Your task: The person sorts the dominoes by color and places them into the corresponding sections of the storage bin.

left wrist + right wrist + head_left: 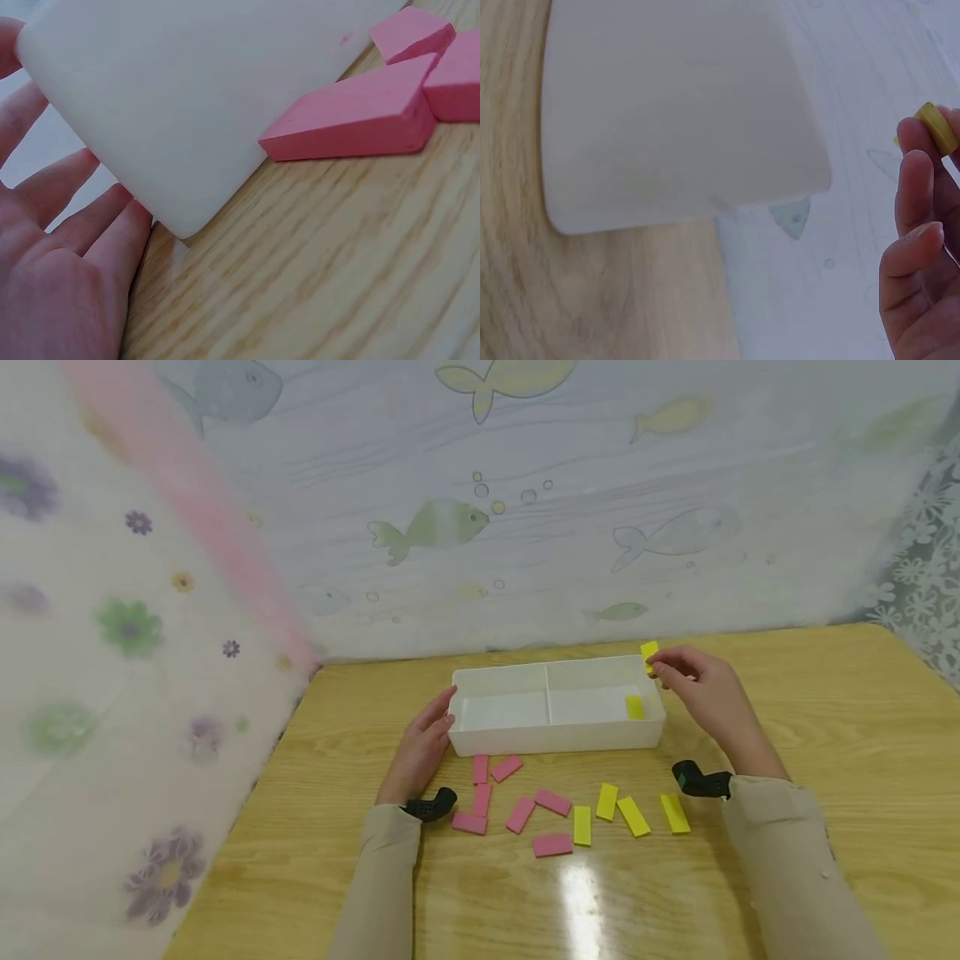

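A white two-compartment box [555, 739] stands on the table. My right hand [705, 689] pinches a yellow block [649, 650] between thumb and fingertips, just above the box's right end; the block's edge [939, 131] also shows in the right wrist view. Another yellow block [635, 707] lies inside the right compartment. At the other end, my left hand [418, 747] rests against the box's end wall with its fingers spread and fairly straight, as the left wrist view shows. Pink blocks [352, 112] lie close along the front wall.
In front of the box, several pink blocks [521, 815] are scattered on the left and middle of the wooden table [322, 860]. Several yellow blocks [633, 817] lie to their right. Behind the table hangs a fish-patterned curtain [540, 568].
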The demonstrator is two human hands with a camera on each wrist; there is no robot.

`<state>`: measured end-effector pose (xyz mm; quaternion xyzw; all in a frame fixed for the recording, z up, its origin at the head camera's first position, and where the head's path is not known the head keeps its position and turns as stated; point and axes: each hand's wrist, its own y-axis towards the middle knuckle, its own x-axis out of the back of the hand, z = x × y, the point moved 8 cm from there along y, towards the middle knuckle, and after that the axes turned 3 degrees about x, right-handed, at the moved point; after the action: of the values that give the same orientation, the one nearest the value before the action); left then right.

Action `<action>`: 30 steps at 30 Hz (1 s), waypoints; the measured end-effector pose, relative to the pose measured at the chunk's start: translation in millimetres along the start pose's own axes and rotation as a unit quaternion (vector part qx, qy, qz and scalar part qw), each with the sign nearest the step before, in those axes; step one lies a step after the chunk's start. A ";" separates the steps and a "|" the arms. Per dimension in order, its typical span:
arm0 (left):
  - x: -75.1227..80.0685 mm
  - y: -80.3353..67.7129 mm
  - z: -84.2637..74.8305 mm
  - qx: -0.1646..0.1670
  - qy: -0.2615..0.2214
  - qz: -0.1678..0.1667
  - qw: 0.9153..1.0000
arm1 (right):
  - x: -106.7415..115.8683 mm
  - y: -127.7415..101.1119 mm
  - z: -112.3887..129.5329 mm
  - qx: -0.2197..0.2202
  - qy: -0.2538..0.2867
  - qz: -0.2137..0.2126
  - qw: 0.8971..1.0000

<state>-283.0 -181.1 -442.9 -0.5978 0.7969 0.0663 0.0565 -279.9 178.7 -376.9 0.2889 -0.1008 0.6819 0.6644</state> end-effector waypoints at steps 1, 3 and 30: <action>-1.3 -1.4 -1.8 0.002 0.003 -0.001 1.000 | -0.1 -0.1 -1.4 -0.001 -0.001 -0.001 1.000; -2.7 -4.1 -5.0 0.004 0.012 -0.002 1.000 | -1.5 -0.3 -4.5 -0.002 -0.001 0.000 1.000; -4.2 -2.1 -1.4 -0.005 0.019 0.011 1.000 | -27.4 3.2 -23.0 0.003 -0.034 0.065 0.997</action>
<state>-279.9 -178.0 -440.9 -0.5908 0.8037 0.0599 0.0376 -290.3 167.2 -409.3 0.3064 -0.1395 0.7138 0.6141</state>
